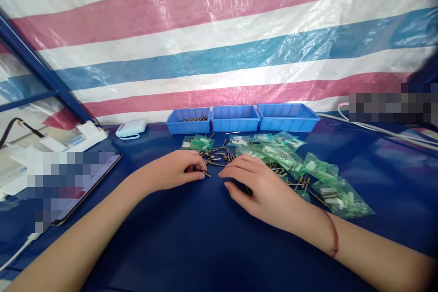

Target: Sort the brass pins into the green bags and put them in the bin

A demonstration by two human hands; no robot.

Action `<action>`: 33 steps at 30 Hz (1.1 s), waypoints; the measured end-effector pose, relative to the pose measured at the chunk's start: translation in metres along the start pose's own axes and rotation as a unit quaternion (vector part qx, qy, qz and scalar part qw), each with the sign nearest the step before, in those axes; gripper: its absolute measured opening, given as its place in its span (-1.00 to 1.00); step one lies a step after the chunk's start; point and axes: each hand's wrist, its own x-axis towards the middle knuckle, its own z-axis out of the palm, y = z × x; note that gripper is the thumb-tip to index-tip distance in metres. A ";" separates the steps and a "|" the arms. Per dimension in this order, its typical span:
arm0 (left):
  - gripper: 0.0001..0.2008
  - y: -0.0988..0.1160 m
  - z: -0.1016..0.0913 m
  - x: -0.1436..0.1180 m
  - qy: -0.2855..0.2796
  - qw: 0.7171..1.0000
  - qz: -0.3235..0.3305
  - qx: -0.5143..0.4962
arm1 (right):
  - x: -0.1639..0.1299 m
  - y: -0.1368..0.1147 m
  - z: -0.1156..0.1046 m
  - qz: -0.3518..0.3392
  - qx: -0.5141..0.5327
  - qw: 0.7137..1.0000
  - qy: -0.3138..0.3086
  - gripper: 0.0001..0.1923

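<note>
While both forearms reach in from the bottom corners of the head view, the person's left hand [174,171] rests palm down on the dark blue table cover [191,242], its fingers curled together, with the fingertips pinched on what looks like a small brass pin [206,174], though the piece is too small to tell the grip for certain. Just to the right of it, the right hand [262,187] lies flat on the cover with the fingers loosely spread and bent, the tips pointing toward the left hand and holding nothing that can be seen; a thin red cord [334,232] circles its wrist. Between and just behind the two hands lies a loose scatter of brass pins [217,157], some of them touching one another. Behind and to the right of the right hand, a heap of green plastic packets [308,171] overlaps across the cover, a few more pins showing among them. Farther back, three blue bins [236,119] stand in a row, side by side against a striped tarpaulin [219,41] of pink, white and blue; the left bin holds a small pile of brass parts, while the contents of the other two are hidden by their walls. At the left, a tablet [92,182] lies on the cover, well apart from the hands, and a small white device [132,128] sits beyond it near the bins
</note>
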 end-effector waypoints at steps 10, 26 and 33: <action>-0.90 0.031 0.007 -0.003 0.141 0.987 0.021 -0.076 | 0.000 -0.004 -0.004 0.048 0.061 0.991 0.113 -0.92; -0.80 0.038 0.011 -0.002 0.124 0.987 0.013 -0.098 | -0.002 -0.005 -0.007 0.008 0.041 0.987 0.152 -0.87; -0.84 0.038 0.012 0.000 0.123 0.986 0.005 -0.115 | 0.000 -0.005 -0.007 0.054 0.110 0.980 0.155 -0.85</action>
